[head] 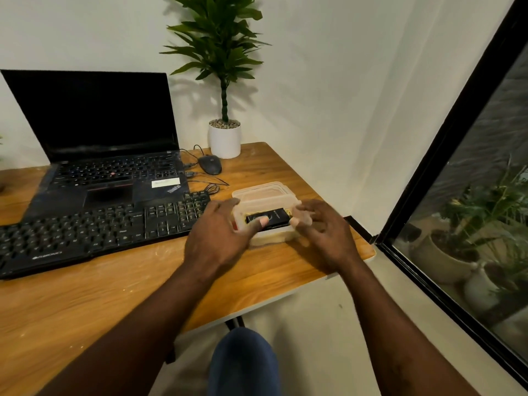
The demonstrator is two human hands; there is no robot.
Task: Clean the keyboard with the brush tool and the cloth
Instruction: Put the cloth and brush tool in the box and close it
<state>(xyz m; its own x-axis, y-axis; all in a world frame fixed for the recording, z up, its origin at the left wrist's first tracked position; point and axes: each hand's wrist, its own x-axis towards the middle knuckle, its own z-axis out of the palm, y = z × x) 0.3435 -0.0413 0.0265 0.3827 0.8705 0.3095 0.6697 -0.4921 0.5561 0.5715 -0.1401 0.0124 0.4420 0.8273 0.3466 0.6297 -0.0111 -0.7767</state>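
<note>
starting out only: left hand (pixel 217 232) is gripping the plastic container (pixel 265 187) just right of the keyboard (pixel 94 227), thumb on the black case (pixel 274 217) inside, likely the brush tool. right hand (pixel 323 230) is blurring at the right rim, grip unclear. brushing and wiping are still waiting.

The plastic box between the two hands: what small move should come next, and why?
Probably open the plastic box and take out what is inside. The left hand and right hand grip it at its two ends. A black item, likely the brush tool, shows through its cloudy wall, and the keyboard lies beside it.
</note>
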